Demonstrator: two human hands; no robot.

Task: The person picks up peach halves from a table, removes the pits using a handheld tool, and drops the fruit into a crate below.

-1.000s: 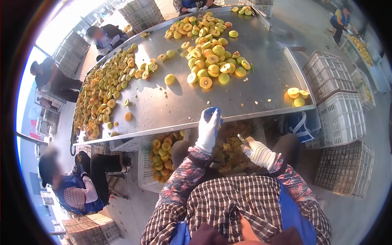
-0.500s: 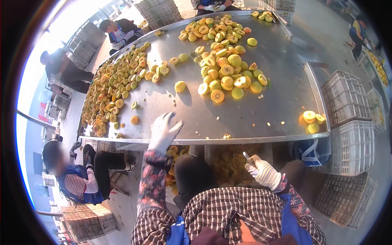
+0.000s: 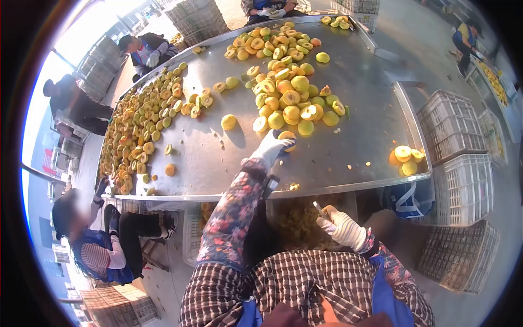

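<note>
My left hand (image 3: 274, 147), in a white glove, reaches over the metal table (image 3: 348, 158) to the front of a pile of cut yellow-green fruit (image 3: 291, 98). Its fingers are closed round a halved fruit (image 3: 287, 139) with the cut face up. Low in front of my checked clothing, my right hand (image 3: 343, 226), gloved in striped white, is wrapped round a small metal tool (image 3: 319, 207) whose tip points up and left. Below it the rest of the tool is hidden by the fingers.
A large heap of fruit halves (image 3: 136, 131) covers the table's left side. More halves (image 3: 406, 158) lie at the right corner. Plastic crates (image 3: 460, 188) stand at the right. A co-worker (image 3: 103, 240) sits at the left; other people are around the far side.
My left hand has moved forward and right from the table's front edge and taken hold of a fruit half. My right hand still holds the tool. The view has shifted slightly.
</note>
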